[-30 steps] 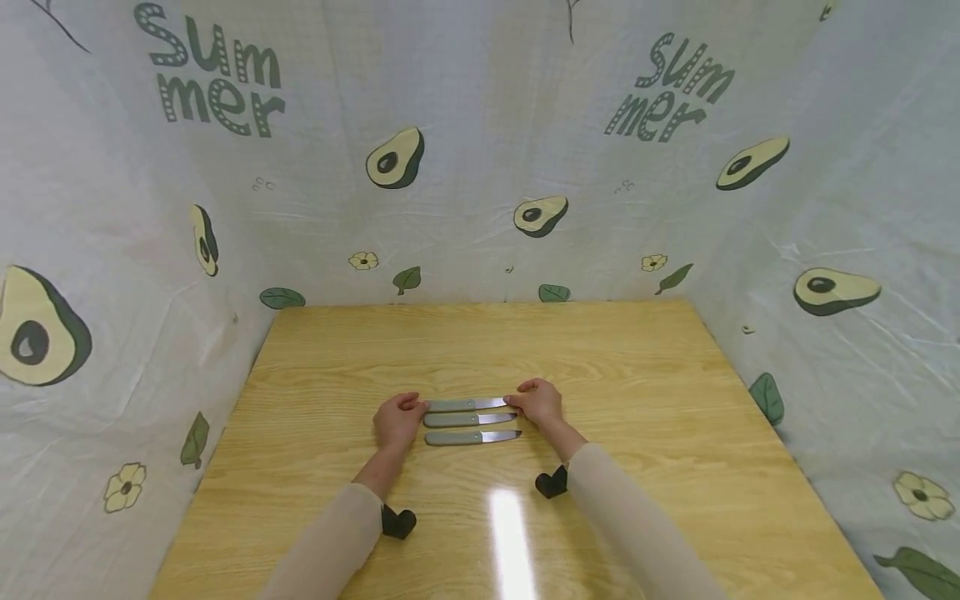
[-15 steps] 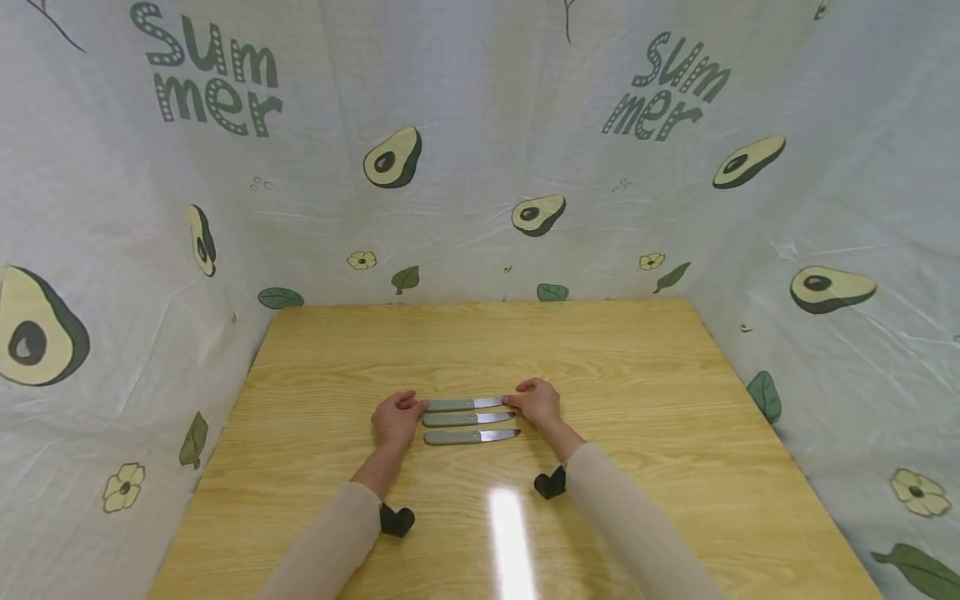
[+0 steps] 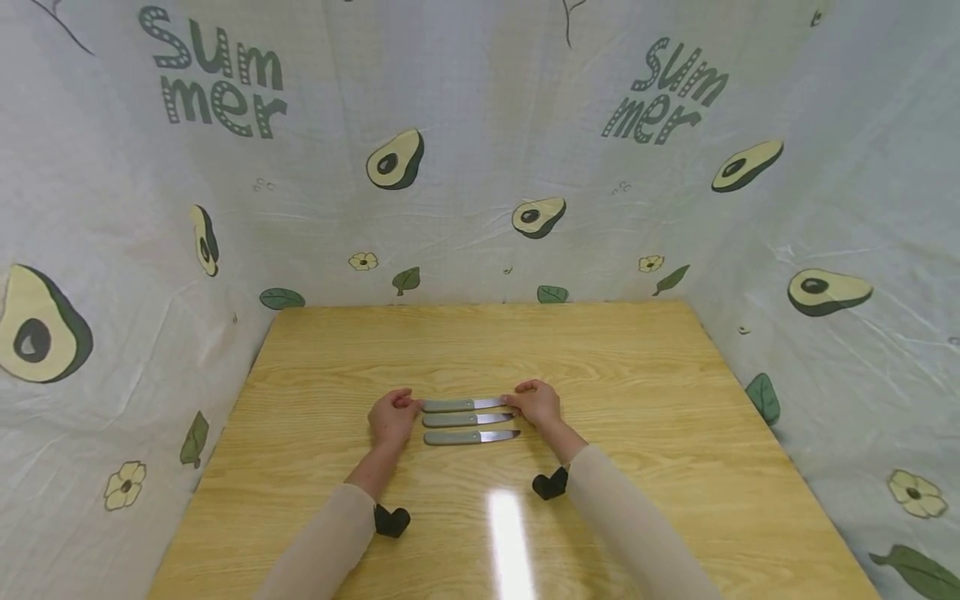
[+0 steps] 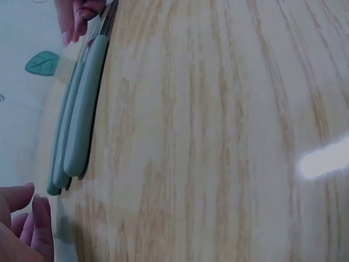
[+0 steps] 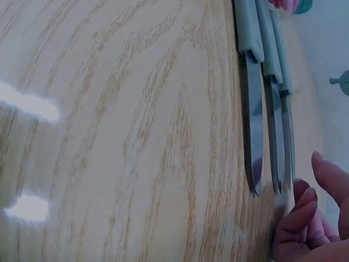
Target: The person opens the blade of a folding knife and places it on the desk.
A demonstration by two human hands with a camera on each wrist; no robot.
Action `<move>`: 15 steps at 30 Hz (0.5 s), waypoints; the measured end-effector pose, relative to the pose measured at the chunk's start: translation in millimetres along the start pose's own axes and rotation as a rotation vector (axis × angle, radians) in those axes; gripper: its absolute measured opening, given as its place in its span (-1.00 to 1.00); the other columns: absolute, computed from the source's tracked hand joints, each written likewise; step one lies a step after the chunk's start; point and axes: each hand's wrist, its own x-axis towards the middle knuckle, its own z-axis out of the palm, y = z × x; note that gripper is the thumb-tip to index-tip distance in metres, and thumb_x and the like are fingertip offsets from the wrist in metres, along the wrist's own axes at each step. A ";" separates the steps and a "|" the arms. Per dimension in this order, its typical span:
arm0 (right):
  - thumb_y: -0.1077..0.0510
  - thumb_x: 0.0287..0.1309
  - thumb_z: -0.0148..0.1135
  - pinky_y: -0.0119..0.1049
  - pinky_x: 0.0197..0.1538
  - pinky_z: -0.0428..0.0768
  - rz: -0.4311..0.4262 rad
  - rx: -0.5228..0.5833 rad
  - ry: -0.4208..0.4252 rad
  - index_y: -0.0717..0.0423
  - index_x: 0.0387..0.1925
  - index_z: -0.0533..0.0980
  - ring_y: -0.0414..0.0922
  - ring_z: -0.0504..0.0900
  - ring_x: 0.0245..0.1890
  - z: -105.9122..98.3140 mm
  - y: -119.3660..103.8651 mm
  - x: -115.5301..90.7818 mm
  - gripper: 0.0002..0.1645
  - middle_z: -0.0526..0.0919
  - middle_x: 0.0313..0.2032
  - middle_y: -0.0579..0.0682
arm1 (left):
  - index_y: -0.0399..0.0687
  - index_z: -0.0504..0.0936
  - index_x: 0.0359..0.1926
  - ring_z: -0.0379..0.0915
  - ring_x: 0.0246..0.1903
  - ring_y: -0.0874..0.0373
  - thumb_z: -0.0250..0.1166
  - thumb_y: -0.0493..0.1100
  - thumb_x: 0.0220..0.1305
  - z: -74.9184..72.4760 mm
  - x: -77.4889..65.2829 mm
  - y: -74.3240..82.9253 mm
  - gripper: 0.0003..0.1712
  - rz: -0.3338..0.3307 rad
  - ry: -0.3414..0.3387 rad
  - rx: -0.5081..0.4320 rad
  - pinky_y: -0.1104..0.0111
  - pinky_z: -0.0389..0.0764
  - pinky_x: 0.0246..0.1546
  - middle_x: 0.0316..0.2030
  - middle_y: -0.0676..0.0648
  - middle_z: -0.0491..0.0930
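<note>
Three paring knives with grey-green handles lie side by side on the table, blades pointing right: a far knife, a middle knife and a near knife. At the handle end of the far knife is my left hand; the left wrist view shows a small gap between its fingers and the handles. My right hand is by the far knife's blade tip, hiding it in the head view. Its thumb stands apart from the fingers, which are close to the tip; contact cannot be told.
The wooden table extends around the knives. A white cloth printed with avocados and leaves hangs behind it and on both sides. A bright reflection lies on the table near the front.
My left hand has drawn slightly left, away from the handle end. The right hand and the knives stay almost where they were.
</note>
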 end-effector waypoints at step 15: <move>-0.01 0.05 0.44 -0.09 -0.16 0.69 -0.114 0.046 -0.020 0.13 0.02 0.53 0.19 0.64 -0.17 -20.8 -21.4 5.4 -0.47 0.63 -0.38 -0.01 | -0.34 0.66 -0.05 0.56 -0.38 0.06 0.41 -0.25 0.08 -15.2 7.1 3.1 -0.61 0.239 0.120 0.020 0.36 0.61 -0.40 -0.36 -0.20 0.64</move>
